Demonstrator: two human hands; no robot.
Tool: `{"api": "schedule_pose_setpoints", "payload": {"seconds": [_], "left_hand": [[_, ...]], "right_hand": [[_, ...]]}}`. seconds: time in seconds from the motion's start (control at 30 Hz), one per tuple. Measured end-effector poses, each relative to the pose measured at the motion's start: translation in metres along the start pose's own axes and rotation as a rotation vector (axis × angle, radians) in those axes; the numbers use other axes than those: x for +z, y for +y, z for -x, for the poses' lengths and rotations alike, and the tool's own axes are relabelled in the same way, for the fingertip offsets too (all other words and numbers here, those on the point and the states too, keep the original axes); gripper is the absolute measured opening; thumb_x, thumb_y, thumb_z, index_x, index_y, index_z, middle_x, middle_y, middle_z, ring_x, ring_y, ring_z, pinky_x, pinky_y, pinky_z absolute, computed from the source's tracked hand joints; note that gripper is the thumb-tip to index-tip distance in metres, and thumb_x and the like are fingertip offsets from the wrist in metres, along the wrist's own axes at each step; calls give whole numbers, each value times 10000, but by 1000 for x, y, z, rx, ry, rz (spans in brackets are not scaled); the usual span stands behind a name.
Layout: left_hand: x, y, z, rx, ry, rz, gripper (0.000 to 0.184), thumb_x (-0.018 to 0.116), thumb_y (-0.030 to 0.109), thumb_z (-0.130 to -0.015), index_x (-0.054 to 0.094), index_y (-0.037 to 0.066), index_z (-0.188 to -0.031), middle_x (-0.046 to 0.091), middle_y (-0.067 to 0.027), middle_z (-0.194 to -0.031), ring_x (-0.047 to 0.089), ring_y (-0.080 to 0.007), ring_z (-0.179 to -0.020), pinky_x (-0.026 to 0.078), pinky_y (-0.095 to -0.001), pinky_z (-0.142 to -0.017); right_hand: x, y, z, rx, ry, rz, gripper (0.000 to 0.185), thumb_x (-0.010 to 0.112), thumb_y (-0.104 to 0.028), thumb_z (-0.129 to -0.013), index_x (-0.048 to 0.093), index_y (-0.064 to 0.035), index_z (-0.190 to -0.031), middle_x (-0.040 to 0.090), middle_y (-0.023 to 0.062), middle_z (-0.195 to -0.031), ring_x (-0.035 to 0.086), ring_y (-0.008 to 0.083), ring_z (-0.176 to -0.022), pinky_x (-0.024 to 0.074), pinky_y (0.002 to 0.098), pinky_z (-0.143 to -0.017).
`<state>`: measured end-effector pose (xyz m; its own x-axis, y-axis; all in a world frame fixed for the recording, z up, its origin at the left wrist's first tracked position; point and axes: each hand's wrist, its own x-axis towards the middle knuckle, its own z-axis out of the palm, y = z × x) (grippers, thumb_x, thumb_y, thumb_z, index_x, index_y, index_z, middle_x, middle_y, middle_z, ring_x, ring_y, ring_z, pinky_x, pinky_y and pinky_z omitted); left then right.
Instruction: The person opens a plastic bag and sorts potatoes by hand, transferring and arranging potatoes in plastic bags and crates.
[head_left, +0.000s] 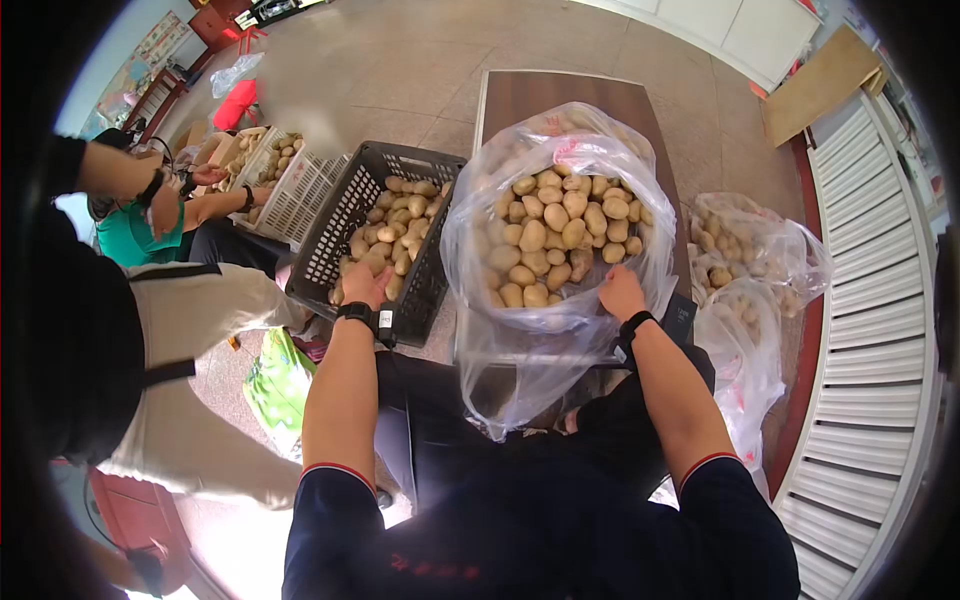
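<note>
Touching potatoes [388,234] in the left crate [427,300] with left hand [366,285] spread; curling right hand [622,292] at the near-right bag [652,268], grip impossible to tell.

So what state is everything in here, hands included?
Black crate, upright, potatoes inside
Clear bag on table, mouth open, potatoes inside
Nearest white crate, open-topped
Floor bags, holding potatoes
Green bag, crumpled
Left hand, at potatoes in the black crate
Right hand, fingers curled, at the clear bag's near side
</note>
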<state>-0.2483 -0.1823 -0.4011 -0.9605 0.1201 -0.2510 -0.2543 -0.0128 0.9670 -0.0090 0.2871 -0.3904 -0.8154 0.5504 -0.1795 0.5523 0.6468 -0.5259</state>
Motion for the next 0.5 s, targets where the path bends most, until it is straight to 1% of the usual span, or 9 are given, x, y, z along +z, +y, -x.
{"api": "schedule_pose_setpoints", "payload": {"seconds": [0.07,0.13,0.17,0.2,0.23,0.3,0.33,0.4,0.5], "left_hand": [[0,9,3,-151,104,304,379,455,20,-926,369,-60,-1287,490,-223,-1213,604,-428,-986,582,-477,-824],[-10,-5,-8,-226,159,453,390,451,13,-924,356,-59,-1296,490,-221,-1215,612,-432,-972,585,-475,-818],[-13,-9,-10,-133,87,171,342,470,83,-919,421,-50,-1229,529,-220,-1163,623,-420,-958,576,-467,-812],[-7,10,5,109,27,-744,317,489,154,-914,486,-42,-1163,568,-218,-1112,634,-407,-944,567,-459,-806],[6,39,30,245,44,-1289,322,509,224,-908,551,-34,-1097,606,-217,-1060,645,-395,-930,559,-450,-801],[26,62,48,186,55,-1433,410,548,365,-897,681,-17,-964,684,-214,-957,668,-370,-903,541,-434,-789],[20,46,37,164,169,-1464,522,536,526,-835,726,40,-817,695,-199,-860,674,-345,-886,518,-440,-792],[25,50,40,76,172,-1530,481,545,511,-832,730,71,-889,694,-202,-898,673,-367,-880,521,-459,-789],[24,48,44,100,176,-1511,392,521,437,-866,712,103,-943,696,-170,-922,676,-343,-868,531,-467,-766]], "right_hand": [[-1,-6,-3,0,11,-63,255,567,-151,-807,582,-39,-1036,593,243,-1014,571,483,-971,473,501,-869],[11,0,-12,-34,183,-256,264,579,-167,-802,597,-42,-1033,623,167,-821,631,393,-799,513,444,-710],[10,0,-12,-33,180,-259,264,579,-167,-802,597,-42,-1033,623,167,-821,631,393,-799,513,444,-710],[1,-9,-7,109,36,-606,272,570,-169,-814,594,-49,-1057,608,127,-781,624,322,-708,497,393,-619],[-4,-17,-4,253,-117,-950,282,561,-170,-826,590,-56,-1082,594,88,-742,618,250,-616,482,341,-529],[-4,-18,0,241,-155,-1053,281,550,-167,-837,584,-56,-1094,585,71,-763,588,199,-576,450,296,-488],[-1,-20,1,228,-196,-1155,281,540,-164,-849,577,-55,-1106,576,53,-784,558,147,-535,418,252,-446],[-1,-24,5,242,-203,-1268,306,558,-132,-857,560,-43,-1150,580,62,-862,573,147,-604,477,264,-496],[-2,-29,4,179,-322,-1276,343,603,-102,-851,544,-34,-1182,579,27,-815,562,114,-620,472,239,-530]]}}
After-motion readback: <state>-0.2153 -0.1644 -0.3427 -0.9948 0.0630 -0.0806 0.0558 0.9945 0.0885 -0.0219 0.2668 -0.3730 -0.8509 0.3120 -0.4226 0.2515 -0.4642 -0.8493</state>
